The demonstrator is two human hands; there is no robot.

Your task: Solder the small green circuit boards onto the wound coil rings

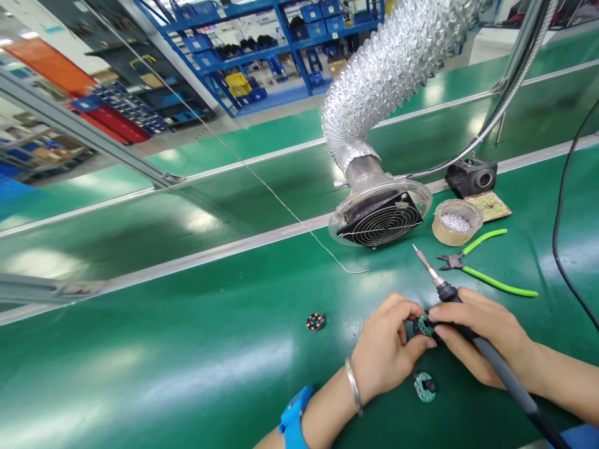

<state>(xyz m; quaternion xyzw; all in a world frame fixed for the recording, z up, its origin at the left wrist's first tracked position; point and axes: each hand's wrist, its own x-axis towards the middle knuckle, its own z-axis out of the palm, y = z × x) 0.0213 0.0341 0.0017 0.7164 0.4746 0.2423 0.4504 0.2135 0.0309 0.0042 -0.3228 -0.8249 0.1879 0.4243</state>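
Pinched between the thumb and fingers of my left hand is a small round green circuit board with a dark part at its edge. My right hand grips a soldering iron, its metal tip pointing up and away from the board. The right thumb and fingertips also touch the board's right side. Just below lies a second round board with a black part on it. Farther left on the bench rests a small ring of copper coils. My fingers partly cover the held board.
Beyond my hands are green-handled cutters, a tub of shiny solder bits, a sponge tray and a black iron stand. A fume extractor on a foil duct overhangs the bench. A thin solder wire dangles to its left.
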